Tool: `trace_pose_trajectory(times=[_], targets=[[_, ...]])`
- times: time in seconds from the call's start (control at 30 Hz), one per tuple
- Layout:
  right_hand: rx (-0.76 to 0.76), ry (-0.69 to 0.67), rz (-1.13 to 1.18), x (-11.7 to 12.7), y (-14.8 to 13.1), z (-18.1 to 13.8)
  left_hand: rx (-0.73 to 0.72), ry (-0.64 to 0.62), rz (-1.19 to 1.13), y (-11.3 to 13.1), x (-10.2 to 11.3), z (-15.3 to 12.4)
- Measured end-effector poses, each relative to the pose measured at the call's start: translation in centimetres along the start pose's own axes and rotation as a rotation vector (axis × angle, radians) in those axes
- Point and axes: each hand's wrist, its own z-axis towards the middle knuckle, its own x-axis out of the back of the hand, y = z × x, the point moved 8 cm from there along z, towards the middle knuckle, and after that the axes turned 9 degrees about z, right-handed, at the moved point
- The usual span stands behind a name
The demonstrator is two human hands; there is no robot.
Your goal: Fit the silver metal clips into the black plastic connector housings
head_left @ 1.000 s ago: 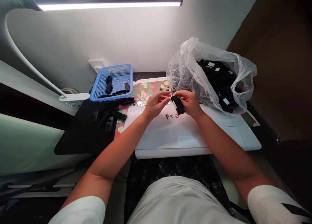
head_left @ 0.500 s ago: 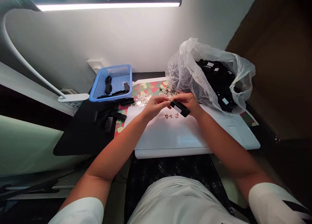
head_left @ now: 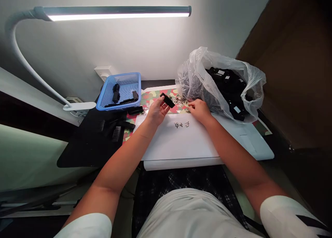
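Note:
My left hand (head_left: 157,112) grips a small black plastic block (head_left: 167,100) by its end, raised above the table's left part, near the blue basket (head_left: 110,101). My right hand (head_left: 199,110) rests low on the white board (head_left: 197,144), fingers curled at the pile of small metal clips (head_left: 178,100) beside the plastic bag (head_left: 197,75); what its fingertips pinch is too small to make out. Three loose metal clips (head_left: 181,124) lie on the board between my hands.
The clear bag holds several black parts (head_left: 228,89). The blue basket contains a few black pieces (head_left: 116,91). More black parts (head_left: 116,127) lie on the dark mat at left. A lamp bar (head_left: 116,12) hangs overhead. A brown panel (head_left: 298,75) stands at right.
The black block passed from my right hand into my left, which carried it left and up. My right hand dropped to the clip pile by the bag.

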Motion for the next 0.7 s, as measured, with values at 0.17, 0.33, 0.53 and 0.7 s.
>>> trace_pose_trajectory(times=[0.17, 0.33, 0.53, 0.7], targets=[[0.057, -0.059, -0.078, -0.7, -0.5, -0.7, 0.041, -0.001, -0.010, -0.2, -0.4, -0.7], [0.046, -0.056, 0.015, -0.7, -0.4, -0.6, 0.117, -0.054, 0.043, -0.4, -1.3, -1.3], [-0.048, -0.144, 0.847, -0.9, -1.6, -1.2, 0.169, -0.158, 0.125, -0.8, -2.6, -2.2], [0.194, -0.262, 0.886, -1.5, -5.1, -2.5, 0.184, -0.189, 0.141, -1.6, -3.0, -2.3]])
